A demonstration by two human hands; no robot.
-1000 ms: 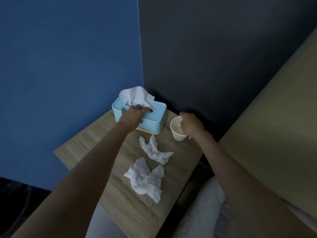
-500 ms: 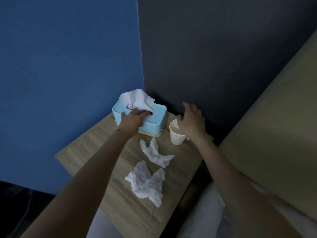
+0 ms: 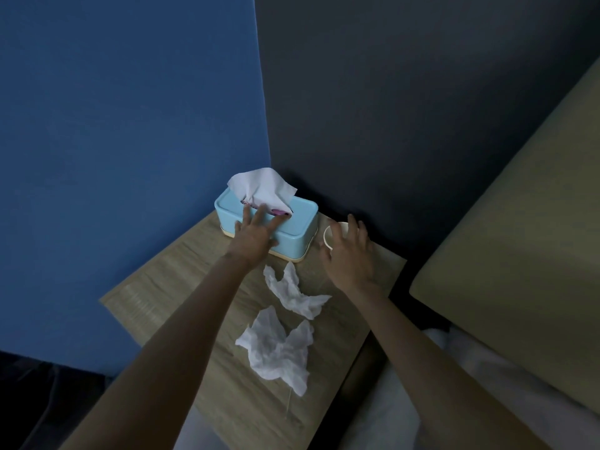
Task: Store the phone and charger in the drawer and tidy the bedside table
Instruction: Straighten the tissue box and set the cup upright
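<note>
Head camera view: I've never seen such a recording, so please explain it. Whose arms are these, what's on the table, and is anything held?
There is no machine here: a person wears a camera on the head, looking forward and down, so both arms are theirs. The left hand lies with straight fingers on a light blue tissue box. The right hand is spread over a white paper cup; neither hand grips anything. Two crumpled tissues also lie on the wooden bedside table, one near the box, one nearer the camera. No phone or charger shows.
</note>
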